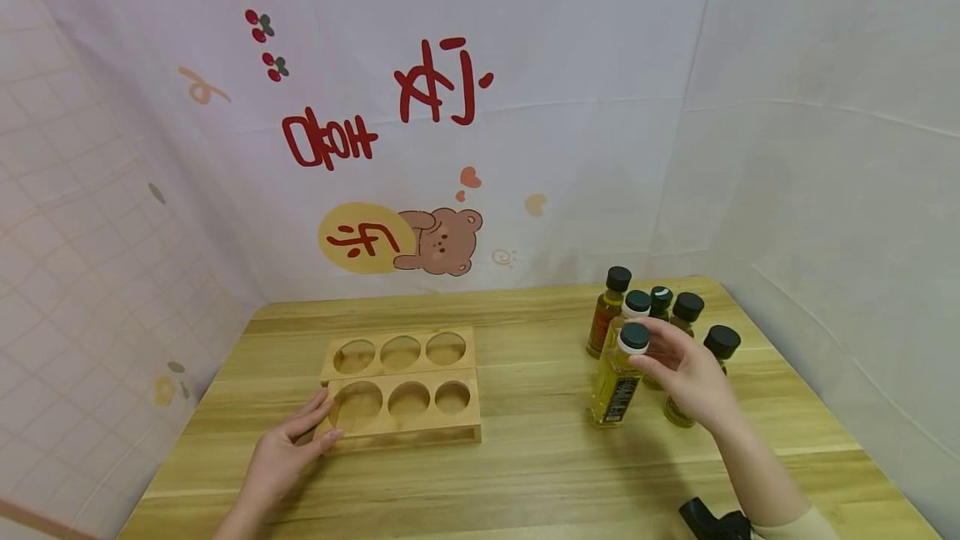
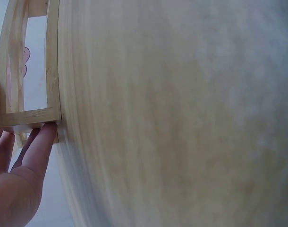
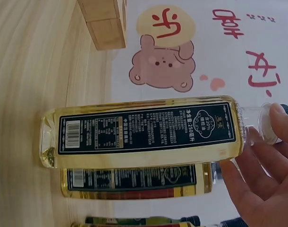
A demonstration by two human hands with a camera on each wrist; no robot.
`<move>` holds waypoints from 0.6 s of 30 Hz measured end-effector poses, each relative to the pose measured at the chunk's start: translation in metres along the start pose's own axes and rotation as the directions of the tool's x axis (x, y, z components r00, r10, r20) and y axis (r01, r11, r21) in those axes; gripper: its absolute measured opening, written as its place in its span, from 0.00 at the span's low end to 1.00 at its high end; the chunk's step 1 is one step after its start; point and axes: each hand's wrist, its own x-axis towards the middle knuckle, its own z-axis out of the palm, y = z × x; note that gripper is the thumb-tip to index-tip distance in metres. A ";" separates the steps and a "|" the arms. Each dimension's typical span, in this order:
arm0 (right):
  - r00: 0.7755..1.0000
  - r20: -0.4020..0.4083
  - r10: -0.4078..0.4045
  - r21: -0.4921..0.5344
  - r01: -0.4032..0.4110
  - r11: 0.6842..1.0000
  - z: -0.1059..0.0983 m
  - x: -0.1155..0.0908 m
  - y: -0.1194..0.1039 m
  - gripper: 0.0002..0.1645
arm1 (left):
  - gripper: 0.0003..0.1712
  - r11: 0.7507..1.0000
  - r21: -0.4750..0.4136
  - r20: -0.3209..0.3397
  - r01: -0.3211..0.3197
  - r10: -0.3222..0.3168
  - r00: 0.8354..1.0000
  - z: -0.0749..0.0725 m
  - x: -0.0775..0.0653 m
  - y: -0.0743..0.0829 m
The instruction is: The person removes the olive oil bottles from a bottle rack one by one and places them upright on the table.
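My right hand grips a clear bottle of yellow oil by its neck, just below the dark green cap. In the right wrist view its dark label faces the camera. I cannot tell whether the bottle's base touches the table. My left hand touches the left end of a two-tier wooden rack with round holes. In the left wrist view, fairly straight fingers lie against the rack's end face.
Several dark-capped bottles, among them a red-labelled one and one at the right, stand behind and beside the right hand. A black object is by the right forearm. White printed cloth rises behind the wooden table.
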 end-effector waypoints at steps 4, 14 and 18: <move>1.000 -0.015 -0.009 0.003 0.009 1.000 -0.006 -0.004 0.004 0.28 | 0.37 1.000 -0.006 0.002 -0.002 0.002 1.000 0.000 0.000 -0.001; 1.000 -0.020 -0.005 -0.028 0.005 1.000 -0.016 -0.008 0.009 0.26 | 0.37 1.000 -0.017 0.006 -0.003 0.003 1.000 0.000 -0.001 0.000; 1.000 -0.012 0.013 -0.024 -0.013 1.000 -0.018 -0.009 0.011 0.26 | 0.36 1.000 -0.009 -0.001 -0.013 0.013 1.000 0.001 -0.001 -0.001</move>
